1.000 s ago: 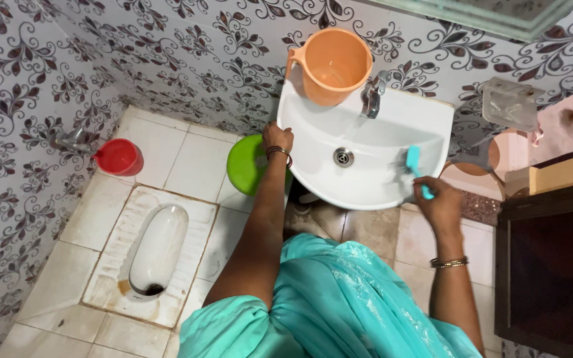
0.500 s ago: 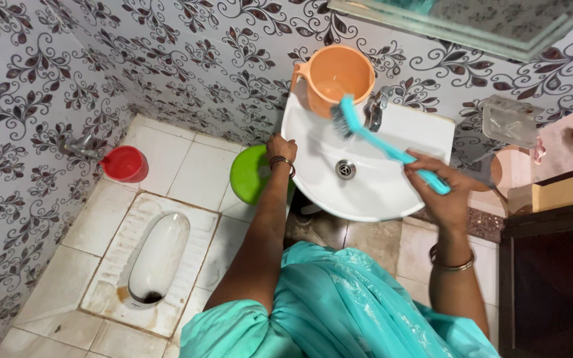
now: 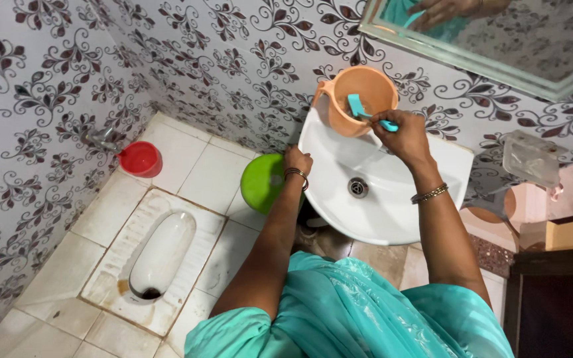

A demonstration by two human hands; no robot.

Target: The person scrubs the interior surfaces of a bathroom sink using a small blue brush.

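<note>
The teal brush (image 3: 365,111) is pinched in the closed fingers of the right hand (image 3: 402,136), and its head has been dipped inside the orange jug (image 3: 359,99) standing at the back of the white sink (image 3: 373,192). Half a second ago the brush was held raised across the basin, its head only near the jug's rim. The left hand (image 3: 297,161) is still curled over the sink's left edge, gripping it. A green bucket (image 3: 262,182) is seen on the floor just beside that edge, and a red mug (image 3: 140,159) stands under the wall tap (image 3: 101,140).
</note>
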